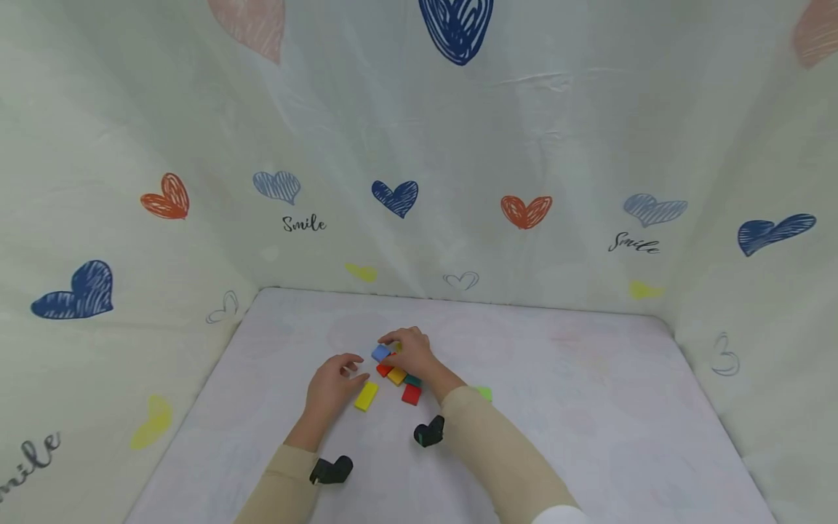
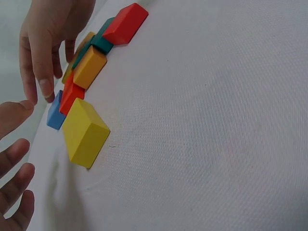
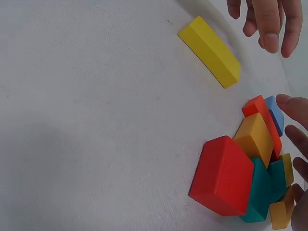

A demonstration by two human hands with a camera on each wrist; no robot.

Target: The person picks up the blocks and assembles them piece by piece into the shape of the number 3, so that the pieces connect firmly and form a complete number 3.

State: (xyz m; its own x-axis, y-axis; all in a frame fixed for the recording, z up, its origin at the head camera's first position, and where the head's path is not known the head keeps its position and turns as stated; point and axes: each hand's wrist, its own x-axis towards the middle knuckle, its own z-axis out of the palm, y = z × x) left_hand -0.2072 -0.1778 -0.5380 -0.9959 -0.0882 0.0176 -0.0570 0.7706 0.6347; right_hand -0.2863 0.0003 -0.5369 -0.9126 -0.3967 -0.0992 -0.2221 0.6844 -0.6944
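Several coloured blocks lie in a loose cluster on the white table. My right hand (image 1: 411, 351) reaches over the cluster with its fingers spread; its fingertips are close to the blue block (image 1: 380, 353), and contact is unclear. Around it lie an orange-red block (image 3: 262, 113), an orange block (image 3: 255, 137), teal blocks (image 3: 259, 192) and a red block (image 3: 224, 175), some partly covered by the hand. My left hand (image 1: 332, 386) hovers beside the yellow block (image 1: 366, 397), fingers apart and holding nothing. That yellow block lies apart from the cluster.
A light green block (image 1: 484, 393) shows partly behind the right sleeve (image 1: 504, 451). Black wrist mounts (image 1: 332, 470) stick out from both sleeves. A pale cloth wall (image 1: 458, 145) printed with hearts rises along the table's (image 1: 589, 407) back edge and sides.
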